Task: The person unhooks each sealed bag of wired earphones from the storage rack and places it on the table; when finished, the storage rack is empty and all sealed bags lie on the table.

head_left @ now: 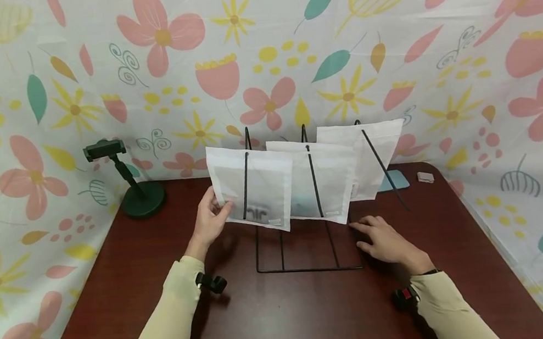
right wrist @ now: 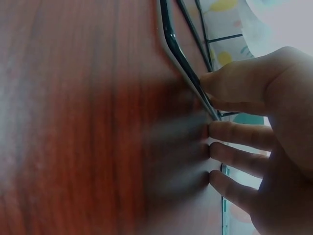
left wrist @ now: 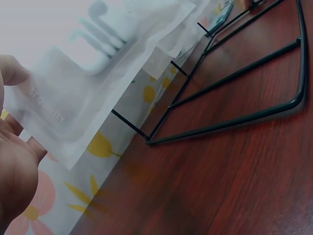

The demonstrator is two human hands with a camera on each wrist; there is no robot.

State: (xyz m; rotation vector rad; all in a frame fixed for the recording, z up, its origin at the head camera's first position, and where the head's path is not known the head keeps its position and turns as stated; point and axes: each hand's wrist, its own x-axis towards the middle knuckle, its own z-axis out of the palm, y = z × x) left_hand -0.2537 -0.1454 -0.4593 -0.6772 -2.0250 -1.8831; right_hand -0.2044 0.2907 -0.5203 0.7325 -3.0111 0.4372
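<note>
1. Our left hand (head_left: 213, 215) pinches the left white pouch (head_left: 268, 181) at its lower-left edge, thumb on the near face and fingers behind.
2. Our right hand (head_left: 383, 240) has its fingers extended and slightly spread, low at the right side of the black wire rack (head_left: 309, 269); thumb and forefinger lie at its rod, but we cannot tell whether they press it.
3. The left pouch stands in the rack's leftmost place, one wire upright crossing its face. Through its translucent film we make out pale curved shapes and blurred lettering.
4. We judge it light, flexible and rather slippery, firmer where its contents fill it. The flat border offers the best hold; squeezing the middle could crease the film or press on the contents.
5. The middle pouch (head_left: 334, 176) overlaps behind its right edge, and the right pouch (head_left: 366, 162) stands tilted beyond that.
6. Behind the right pouch, a light-blue flat item (head_left: 398, 179) lies on the dark red worktop (head_left: 278, 323), with a small whitish block (head_left: 424, 177) beside it.
7. A dark-green phone stand (head_left: 143, 199) stands at the far left corner, before the floral sheet (head_left: 280, 19).
</note>
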